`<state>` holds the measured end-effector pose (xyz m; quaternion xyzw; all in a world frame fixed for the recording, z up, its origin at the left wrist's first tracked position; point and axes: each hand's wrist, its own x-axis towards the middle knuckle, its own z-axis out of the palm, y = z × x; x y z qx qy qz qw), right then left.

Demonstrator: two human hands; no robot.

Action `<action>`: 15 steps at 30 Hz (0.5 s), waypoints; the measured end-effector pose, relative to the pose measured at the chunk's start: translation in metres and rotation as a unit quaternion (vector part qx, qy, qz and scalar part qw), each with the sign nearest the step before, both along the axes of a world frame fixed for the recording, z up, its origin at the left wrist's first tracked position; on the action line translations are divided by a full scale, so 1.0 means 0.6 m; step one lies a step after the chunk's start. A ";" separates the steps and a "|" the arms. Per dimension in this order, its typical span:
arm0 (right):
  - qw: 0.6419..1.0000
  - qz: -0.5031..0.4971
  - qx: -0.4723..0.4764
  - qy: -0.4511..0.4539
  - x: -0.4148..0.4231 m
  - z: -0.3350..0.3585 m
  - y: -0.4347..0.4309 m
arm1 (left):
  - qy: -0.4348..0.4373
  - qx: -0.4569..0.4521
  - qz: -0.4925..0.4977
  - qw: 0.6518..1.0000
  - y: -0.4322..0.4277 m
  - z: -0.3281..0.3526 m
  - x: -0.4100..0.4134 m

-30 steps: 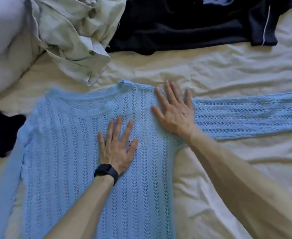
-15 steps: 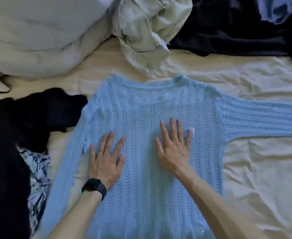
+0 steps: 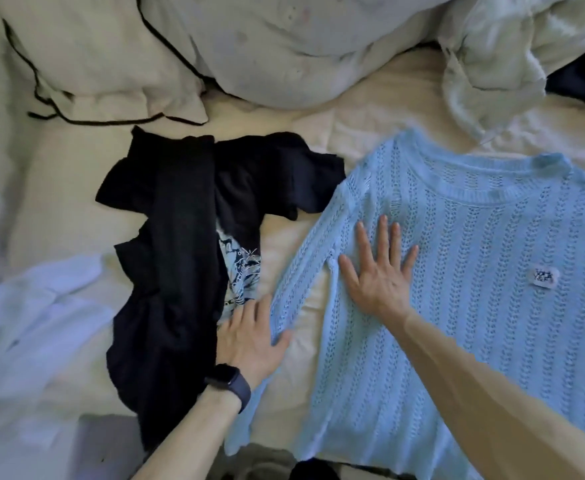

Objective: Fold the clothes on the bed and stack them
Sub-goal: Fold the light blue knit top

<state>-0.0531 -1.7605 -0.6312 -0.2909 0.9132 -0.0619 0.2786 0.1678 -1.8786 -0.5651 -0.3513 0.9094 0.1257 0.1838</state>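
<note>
A light blue knit sweater lies flat on the bed with its neckline away from me and a small white label on its chest. My right hand presses flat on the sweater's left chest, fingers spread. My left hand, with a dark watch on the wrist, lies at the outer edge of the sweater's left sleeve. Its thumb touches the sleeve and its fingers look straight, tips against a black garment.
The black garment lies crumpled left of the sweater over a blue patterned cloth. A pale blue-white garment sits at the far left. Pillows and a crumpled pale green garment fill the back. Cream sheet shows between them.
My view has swung left. My left hand slid off the sweater's body to the left sleeve's edge. My right hand moved left across the chest, still flat.
</note>
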 end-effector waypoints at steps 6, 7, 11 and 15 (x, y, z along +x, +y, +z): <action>1.000 0.000 0.013 -0.006 0.002 0.004 -0.004 | 0.002 -0.063 -0.069 0.996 0.048 0.005 0.063; 1.000 0.003 0.014 -0.007 0.002 0.004 -0.003 | -0.016 -0.062 -0.059 0.996 0.053 0.009 0.068; 0.999 0.023 0.028 -0.003 0.000 0.003 -0.004 | -0.179 0.014 0.024 0.983 0.042 0.034 0.062; 0.996 0.042 0.075 0.001 -0.002 0.008 -0.010 | -0.017 0.243 0.258 0.935 -0.049 0.089 0.044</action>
